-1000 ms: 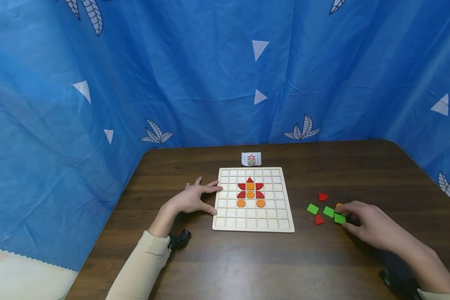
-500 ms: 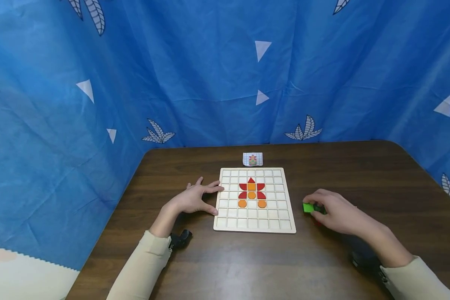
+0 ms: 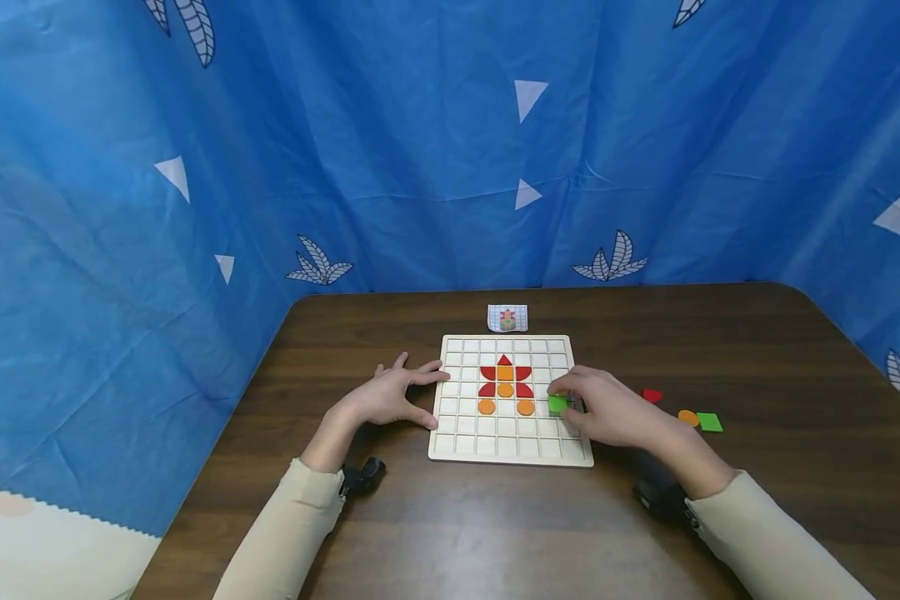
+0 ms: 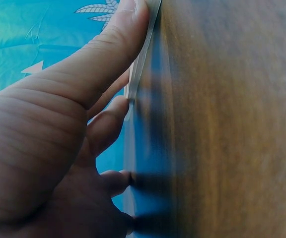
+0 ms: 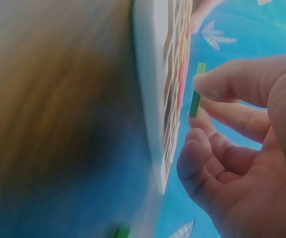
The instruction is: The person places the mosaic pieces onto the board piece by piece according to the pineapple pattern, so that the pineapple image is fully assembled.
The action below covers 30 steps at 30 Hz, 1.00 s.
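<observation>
A pale wooden grid board lies on the table, with red and orange pieces set in its squares. My left hand rests at the board's left edge, fingers spread; in the left wrist view its thumb touches that edge. Over the right part of the board, my right hand pinches a green square tile between thumb and fingers. The right wrist view has this tile held just above the board's surface, apart from it.
To the right lie a red rounded piece, an orange disc and a green square. The right hand and forearm hide the table behind them. A small pattern card lies beyond the board's far edge.
My right hand has picked a green square tile from the loose pieces and carried it left over the board. The left hand stays at the board's edge.
</observation>
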Each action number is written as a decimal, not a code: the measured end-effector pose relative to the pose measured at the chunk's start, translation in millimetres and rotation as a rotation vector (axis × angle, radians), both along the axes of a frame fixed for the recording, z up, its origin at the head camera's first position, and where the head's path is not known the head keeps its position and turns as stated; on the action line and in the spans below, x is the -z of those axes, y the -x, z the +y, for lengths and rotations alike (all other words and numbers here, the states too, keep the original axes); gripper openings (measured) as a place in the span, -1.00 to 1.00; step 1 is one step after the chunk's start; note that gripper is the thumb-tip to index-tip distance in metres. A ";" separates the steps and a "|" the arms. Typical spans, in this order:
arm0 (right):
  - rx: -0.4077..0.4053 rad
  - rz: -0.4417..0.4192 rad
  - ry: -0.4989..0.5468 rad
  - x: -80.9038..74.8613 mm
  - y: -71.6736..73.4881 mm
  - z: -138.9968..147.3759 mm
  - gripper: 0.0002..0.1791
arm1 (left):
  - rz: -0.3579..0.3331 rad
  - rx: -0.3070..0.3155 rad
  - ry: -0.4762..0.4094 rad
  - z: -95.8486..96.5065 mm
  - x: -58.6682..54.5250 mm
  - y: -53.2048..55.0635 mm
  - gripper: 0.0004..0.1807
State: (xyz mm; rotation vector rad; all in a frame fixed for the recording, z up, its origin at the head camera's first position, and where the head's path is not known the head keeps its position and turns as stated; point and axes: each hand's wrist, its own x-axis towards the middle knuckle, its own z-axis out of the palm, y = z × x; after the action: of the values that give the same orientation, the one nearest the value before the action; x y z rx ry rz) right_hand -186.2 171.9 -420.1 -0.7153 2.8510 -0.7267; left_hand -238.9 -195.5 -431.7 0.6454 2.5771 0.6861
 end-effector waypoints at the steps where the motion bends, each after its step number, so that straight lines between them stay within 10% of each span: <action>1: -0.005 -0.001 0.001 0.1 1.6 -4.4 -0.60 | -0.001 -0.002 0.001 -0.3 0.2 0.0 -0.07; 30: -0.129 0.083 0.019 4.1 15.1 -67.4 -0.83 | 0.005 0.017 -0.005 -1.7 0.8 1.5 -0.07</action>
State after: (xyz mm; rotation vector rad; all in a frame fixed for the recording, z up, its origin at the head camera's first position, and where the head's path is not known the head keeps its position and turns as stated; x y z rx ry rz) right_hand -201.3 104.5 -424.2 -0.9444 2.8416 -0.7215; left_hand -240.4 -197.2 -432.4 0.6704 2.5725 0.6862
